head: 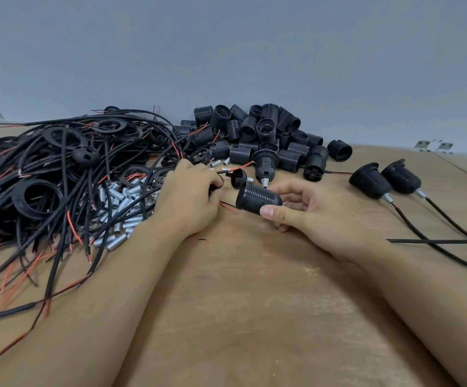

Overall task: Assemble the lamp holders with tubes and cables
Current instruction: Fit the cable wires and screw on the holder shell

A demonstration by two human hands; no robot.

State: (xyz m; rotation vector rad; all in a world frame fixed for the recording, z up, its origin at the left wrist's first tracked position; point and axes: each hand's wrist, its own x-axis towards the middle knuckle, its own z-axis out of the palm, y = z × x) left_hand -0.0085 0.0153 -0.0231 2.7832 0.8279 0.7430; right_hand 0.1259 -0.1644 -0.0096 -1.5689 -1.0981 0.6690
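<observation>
My right hand [307,219] grips a black ribbed lamp holder [256,197] lying sideways just above the wooden table [249,303]. My left hand [191,194] pinches a black cable [221,172] whose red and black wire ends show between the two hands. A small black cap [239,177] sits just behind the holder. One holder with a threaded metal tube [265,163] stands upside down behind it.
A tangle of black and red cables with black rings [39,174] covers the left. Several short metal tubes [123,202] lie beside my left hand. A heap of black holders [260,132] is at the back. Two assembled holders with cables [385,180] lie on the right.
</observation>
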